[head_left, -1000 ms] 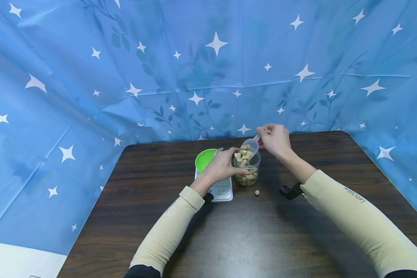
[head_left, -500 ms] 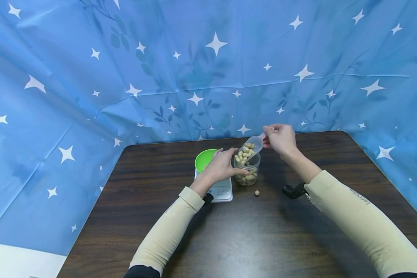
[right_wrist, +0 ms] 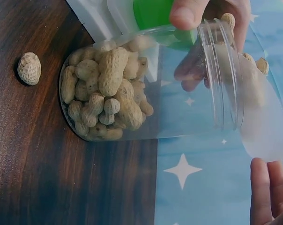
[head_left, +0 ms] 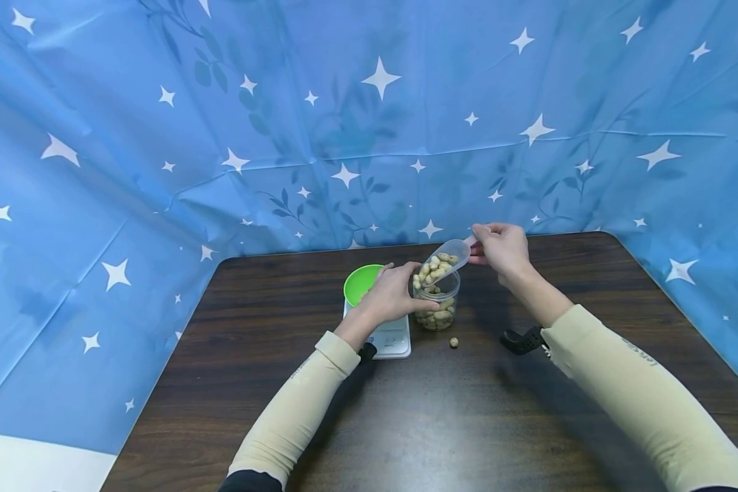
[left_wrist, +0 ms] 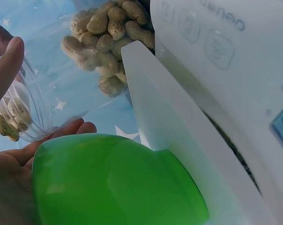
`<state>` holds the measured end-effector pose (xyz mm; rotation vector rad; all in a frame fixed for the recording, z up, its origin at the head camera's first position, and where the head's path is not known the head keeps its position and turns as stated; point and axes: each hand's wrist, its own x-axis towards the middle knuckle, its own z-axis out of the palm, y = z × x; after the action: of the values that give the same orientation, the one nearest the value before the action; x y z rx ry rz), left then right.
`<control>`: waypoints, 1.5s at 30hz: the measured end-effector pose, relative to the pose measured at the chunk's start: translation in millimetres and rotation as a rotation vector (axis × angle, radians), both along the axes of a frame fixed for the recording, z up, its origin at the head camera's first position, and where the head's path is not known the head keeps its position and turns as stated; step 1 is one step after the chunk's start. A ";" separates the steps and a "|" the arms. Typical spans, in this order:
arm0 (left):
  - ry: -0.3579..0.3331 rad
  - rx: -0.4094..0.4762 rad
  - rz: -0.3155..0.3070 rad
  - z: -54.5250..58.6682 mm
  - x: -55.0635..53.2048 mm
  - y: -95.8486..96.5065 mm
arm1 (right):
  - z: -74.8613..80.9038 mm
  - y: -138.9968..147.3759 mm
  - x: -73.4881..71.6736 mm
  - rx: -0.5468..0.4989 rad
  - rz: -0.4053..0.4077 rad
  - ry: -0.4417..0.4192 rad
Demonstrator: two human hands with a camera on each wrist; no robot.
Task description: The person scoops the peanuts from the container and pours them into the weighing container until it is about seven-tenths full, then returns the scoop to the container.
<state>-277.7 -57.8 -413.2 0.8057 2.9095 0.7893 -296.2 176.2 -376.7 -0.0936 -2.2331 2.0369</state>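
Note:
A clear jar [head_left: 435,320] of unshelled peanuts stands upright on the table. My left hand [head_left: 389,295] grips it near the rim, thumb and fingers around opposite sides. My right hand [head_left: 508,251] pinches the handle of a translucent scoop [head_left: 461,250], heaped with peanuts [head_left: 433,268]. The scoop tilts down to the left, over the jar's mouth. In the right wrist view, the scoop [right_wrist: 265,124] lies across the threaded rim, and peanuts [right_wrist: 108,93] fill the jar's lower part. Some right fingertips [right_wrist: 259,187] show below the scoop.
A green bowl [head_left: 358,281] sits on a white kitchen scale [head_left: 393,345], partly behind my left wrist. One loose peanut [head_left: 454,342] lies in front of the jar on the dark wooden table [head_left: 443,424]. A blue star-patterned curtain [head_left: 320,123] hangs behind the table.
My right hand has moved right and slightly down, drawing the scoop of peanuts back from inside the jar to above its mouth. My left hand keeps its hold on the jar.

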 end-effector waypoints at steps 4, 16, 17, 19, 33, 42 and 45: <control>0.011 -0.006 -0.008 -0.4 0.1 -0.2 | -0.5 2.0 -0.8 -0.044 -0.005 -0.025; 0.021 -0.010 -0.015 -0.3 2.2 -0.9 | 0.8 12.4 0.4 -0.124 -0.022 -0.056; 0.019 -0.008 -0.018 -0.5 2.2 -1.1 | 1.3 12.7 0.3 -0.132 -0.023 -0.058; 0.022 -0.011 -0.026 -0.7 2.4 -1.7 | 2.2 12.7 -0.1 -0.143 -0.028 -0.057; 0.003 0.025 0.020 6.5 6.0 -32.0 | 9.9 -4.9 -5.9 -0.214 -0.014 -0.018; -0.018 0.051 0.103 9.5 10.1 -67.7 | 15.1 -22.9 -9.5 -0.179 0.033 -0.018; -0.058 0.044 0.128 9.1 12.2 -77.9 | 15.5 -29.6 -11.0 -0.158 0.040 -0.015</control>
<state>-265.5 -135.8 -404.1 0.5939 2.9254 0.8738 -307.1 146.6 -361.2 -0.0787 -2.0954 2.2386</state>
